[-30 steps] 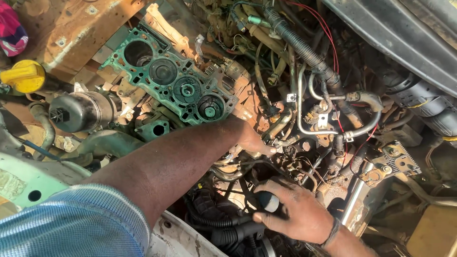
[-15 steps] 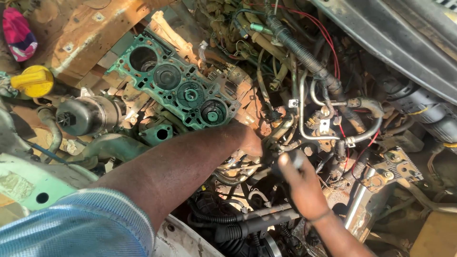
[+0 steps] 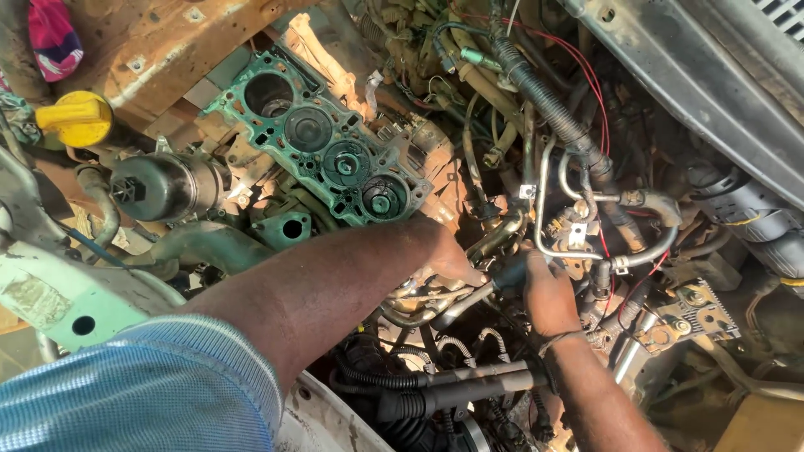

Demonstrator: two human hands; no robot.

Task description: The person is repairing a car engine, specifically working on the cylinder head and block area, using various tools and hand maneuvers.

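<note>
My left hand [image 3: 452, 258] reaches across the engine bay, just below the green engine block [image 3: 322, 146] with its round cylinder bores. Its fingers are tucked among metal pipes [image 3: 494, 238], and what they hold is hidden. My right hand [image 3: 546, 293] is right beside it, closed around the black handle of a tool [image 3: 507, 273]. The tool's metal shaft [image 3: 456, 305] slants down and left under my left hand.
A yellow cap [image 3: 79, 117] and a grey cylindrical filter housing [image 3: 163, 186] sit at the left. Bent steel tubes [image 3: 557, 213], red wires and a ribbed black hose [image 3: 544, 100] crowd the right. Black hoses [image 3: 452, 389] lie below the hands. The body edge [image 3: 703, 75] runs along the upper right.
My right hand has risen from the low hoses up to beside my left hand, carrying the black-handled tool. My left arm has stayed in place.
</note>
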